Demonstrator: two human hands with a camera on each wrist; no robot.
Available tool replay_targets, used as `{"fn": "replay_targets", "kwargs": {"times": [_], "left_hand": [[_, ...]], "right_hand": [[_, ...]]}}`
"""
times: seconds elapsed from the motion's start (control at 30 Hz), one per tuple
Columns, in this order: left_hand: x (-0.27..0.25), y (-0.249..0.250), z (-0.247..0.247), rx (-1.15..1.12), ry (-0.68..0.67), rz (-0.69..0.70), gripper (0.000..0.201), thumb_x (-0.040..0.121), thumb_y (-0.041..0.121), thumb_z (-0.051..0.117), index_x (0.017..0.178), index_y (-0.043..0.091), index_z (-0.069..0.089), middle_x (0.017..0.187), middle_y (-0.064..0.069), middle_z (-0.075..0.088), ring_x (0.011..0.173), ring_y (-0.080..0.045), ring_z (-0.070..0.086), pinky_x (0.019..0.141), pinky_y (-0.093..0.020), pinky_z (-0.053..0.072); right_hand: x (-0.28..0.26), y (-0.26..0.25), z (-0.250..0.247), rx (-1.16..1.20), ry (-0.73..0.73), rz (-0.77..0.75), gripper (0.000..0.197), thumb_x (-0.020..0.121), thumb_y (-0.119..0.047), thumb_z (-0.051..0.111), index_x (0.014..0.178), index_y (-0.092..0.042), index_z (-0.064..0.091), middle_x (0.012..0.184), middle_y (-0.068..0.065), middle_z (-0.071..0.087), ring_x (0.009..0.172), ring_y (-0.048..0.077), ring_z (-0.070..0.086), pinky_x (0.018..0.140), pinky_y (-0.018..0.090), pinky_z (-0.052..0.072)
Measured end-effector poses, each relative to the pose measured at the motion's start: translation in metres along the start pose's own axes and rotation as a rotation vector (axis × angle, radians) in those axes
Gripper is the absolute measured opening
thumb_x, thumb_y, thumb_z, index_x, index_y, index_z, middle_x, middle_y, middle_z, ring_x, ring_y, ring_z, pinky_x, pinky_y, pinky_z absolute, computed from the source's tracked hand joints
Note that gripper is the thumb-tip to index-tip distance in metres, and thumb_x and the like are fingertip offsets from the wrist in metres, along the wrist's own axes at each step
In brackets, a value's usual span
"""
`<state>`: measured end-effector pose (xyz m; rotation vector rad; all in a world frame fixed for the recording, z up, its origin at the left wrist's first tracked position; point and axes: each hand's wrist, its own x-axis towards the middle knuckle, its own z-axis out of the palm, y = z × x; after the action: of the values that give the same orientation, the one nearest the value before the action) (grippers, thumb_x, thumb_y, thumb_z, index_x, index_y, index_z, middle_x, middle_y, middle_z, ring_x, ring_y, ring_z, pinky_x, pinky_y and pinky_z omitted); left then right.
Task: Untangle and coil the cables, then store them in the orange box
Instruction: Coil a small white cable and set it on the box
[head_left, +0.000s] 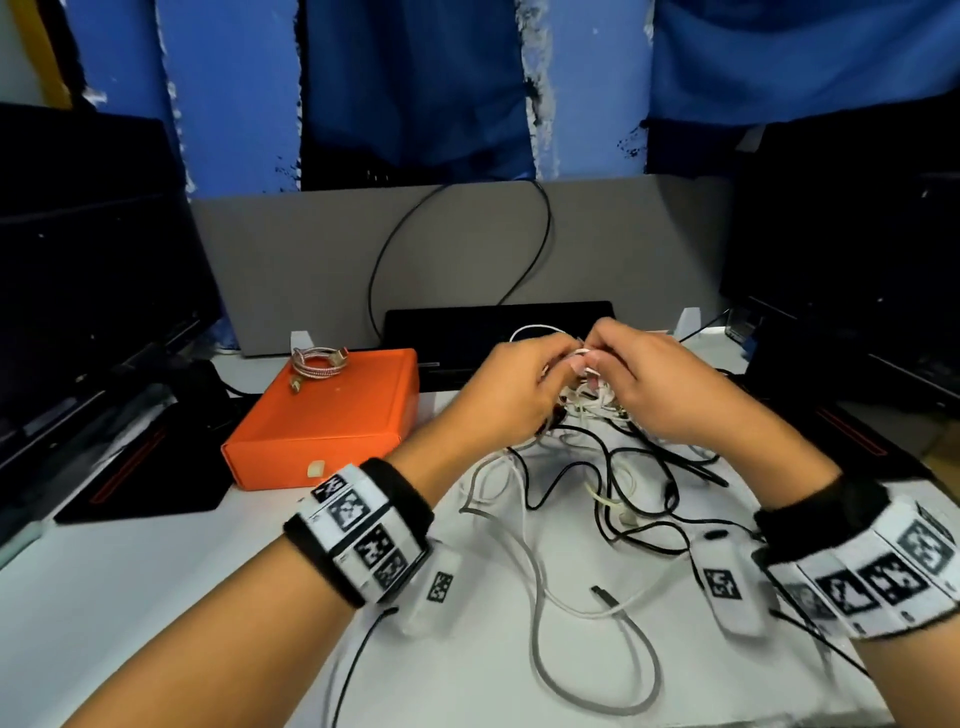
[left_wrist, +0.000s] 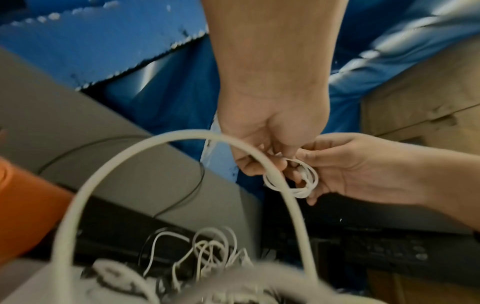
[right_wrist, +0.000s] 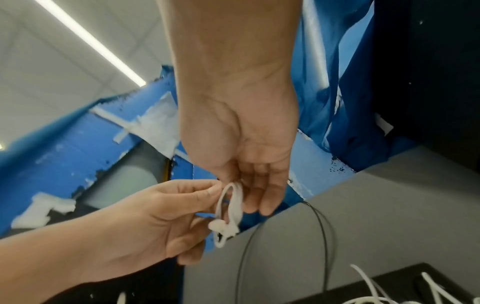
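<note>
Both hands meet above the tangle, pinching a small white cable coil (head_left: 586, 365) between them. My left hand (head_left: 556, 361) grips the coil (left_wrist: 293, 181) on its left side. On the other side, my right hand (head_left: 605, 364) holds the coil (right_wrist: 230, 209) with thumb and fingers curled round it. A tangle of black and white cables (head_left: 597, 467) lies on the white table under the hands. The orange box (head_left: 332, 415) sits shut at the left. A coiled braided cable (head_left: 317, 361) rests on its lid.
A black keyboard-like unit (head_left: 498, 322) stands behind the hands against a grey partition (head_left: 311, 260), where a black wire (head_left: 457, 244) loops. Dark monitors flank both sides. A black mat (head_left: 140, 467) lies left of the box.
</note>
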<state>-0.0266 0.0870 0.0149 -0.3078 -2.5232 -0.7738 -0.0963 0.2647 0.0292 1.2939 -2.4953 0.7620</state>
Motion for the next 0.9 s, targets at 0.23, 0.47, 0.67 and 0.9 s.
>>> {"fn": "replay_targets", "kwargs": {"times": [0.23,0.47,0.67,0.9], "left_hand": [[-0.065,0.033,-0.035,0.004,0.188,0.005,0.022,0.107,0.034,0.049,0.089,0.022,0.055,0.068,-0.001,0.059,0.062,-0.015,0.055,0.056,-0.031,0.04],[-0.106,0.049,-0.059,-0.136,0.436,-0.08,0.024,0.104,0.043,0.054,0.088,0.027,0.06,0.068,-0.001,0.064,0.059,-0.023,0.064,0.053,-0.051,0.054],[-0.112,0.064,-0.068,-0.265,0.405,-0.109,0.049,0.095,0.052,0.064,0.069,0.011,0.053,0.059,-0.002,0.065,0.052,-0.012,0.063,0.05,-0.035,0.053],[-0.107,0.061,-0.067,-0.764,0.079,-0.08,0.043,0.097,0.048,0.061,0.084,0.007,0.056,0.073,-0.007,0.066,0.068,-0.02,0.064,0.06,-0.028,0.052]], "right_hand": [[-0.038,-0.07,-0.001,0.721,0.026,0.03,0.011,0.107,-0.026,0.053,0.099,-0.021,0.058,0.083,-0.007,0.064,0.068,0.021,0.06,0.063,0.047,0.057],[-0.05,-0.105,0.0,1.073,-0.089,-0.042,0.018,0.102,-0.003,0.06,0.118,-0.005,0.054,0.098,0.015,0.076,0.073,0.027,0.063,0.069,0.033,0.052],[-0.053,-0.109,-0.002,1.162,-0.236,-0.004,0.013,0.094,-0.023,0.066,0.085,-0.014,0.069,0.079,0.007,0.073,0.059,0.02,0.062,0.061,0.028,0.053],[-0.052,-0.099,-0.005,1.215,-0.306,0.029,0.023,0.098,-0.029,0.06,0.087,-0.016,0.075,0.079,0.01,0.067,0.068,0.029,0.054,0.057,0.027,0.051]]}}
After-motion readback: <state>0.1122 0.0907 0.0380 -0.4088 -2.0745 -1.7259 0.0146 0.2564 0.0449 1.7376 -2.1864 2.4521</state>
